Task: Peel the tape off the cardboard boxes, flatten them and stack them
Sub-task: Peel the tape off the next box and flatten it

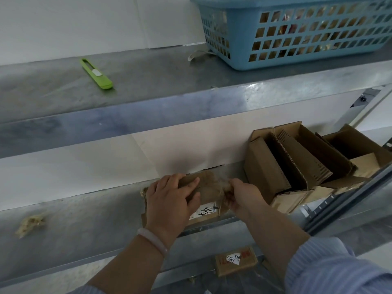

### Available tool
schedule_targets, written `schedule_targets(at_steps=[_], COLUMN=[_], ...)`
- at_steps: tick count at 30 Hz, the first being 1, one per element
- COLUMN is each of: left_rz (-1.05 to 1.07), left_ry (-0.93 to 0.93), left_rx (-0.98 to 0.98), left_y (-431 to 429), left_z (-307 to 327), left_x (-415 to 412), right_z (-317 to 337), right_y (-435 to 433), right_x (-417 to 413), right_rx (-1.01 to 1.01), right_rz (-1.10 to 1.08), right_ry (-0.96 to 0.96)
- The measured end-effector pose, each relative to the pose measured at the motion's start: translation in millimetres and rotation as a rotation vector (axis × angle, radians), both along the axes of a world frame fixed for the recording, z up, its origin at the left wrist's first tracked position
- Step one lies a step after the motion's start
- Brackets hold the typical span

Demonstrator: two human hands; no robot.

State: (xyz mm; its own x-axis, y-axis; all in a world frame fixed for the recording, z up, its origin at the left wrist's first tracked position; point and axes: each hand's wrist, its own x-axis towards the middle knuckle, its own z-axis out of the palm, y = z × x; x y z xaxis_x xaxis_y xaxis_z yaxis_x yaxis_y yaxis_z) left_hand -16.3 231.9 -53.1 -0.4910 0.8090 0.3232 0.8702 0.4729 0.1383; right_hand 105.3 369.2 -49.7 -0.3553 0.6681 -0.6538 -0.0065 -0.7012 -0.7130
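Note:
A flattened cardboard box (209, 188) with a white label lies on the lower metal shelf (84, 225). My left hand (171, 200) lies across its left part with fingers spread and pressing down. My right hand (239, 198) pinches crumpled brown tape (224, 190) at the box's right edge. Several opened cardboard boxes (297, 164) stand tilted together just to the right. A crumpled wad of peeled tape (29, 224) lies at the shelf's left.
A green utility knife (96, 73) lies on the upper shelf (148, 77). A blue plastic basket (297, 30) stands at its right, with a loose tape strip (197, 55) beside it. Another labelled box (235, 261) sits on a level below. A white wall backs the shelves.

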Motion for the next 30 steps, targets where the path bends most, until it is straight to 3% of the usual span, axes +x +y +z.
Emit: schedule_targets(at_steps=[5, 12, 17, 22, 26, 30], left_rz=[0.019, 0.015, 0.006, 0.024, 0.029, 0.024], left_ry=[-0.037, 0.002, 0.011, -0.017, -0.041, -0.034], left_rx=[-0.092, -0.078, -0.067, -0.093, -0.081, -0.090], left_y=[7, 7, 7, 8, 8, 8], left_z=[4, 0, 0, 0, 2, 2], left_x=[-15, -15, -15, -15, -14, -15], right_z=[-7, 5, 5, 1, -6, -5], right_y=[-8, 4, 8, 3, 0, -4], right_x=[14, 24, 24, 24, 31, 32], right_rx=[0.167, 0.412, 0.743, 0.876, 0.768, 0.322], right_rz=[0.053, 0.156, 0.437, 0.440, 0.375, 0.237], right_ry=[-0.005, 0.010, -0.222, -0.321, -0.203, 0.202])
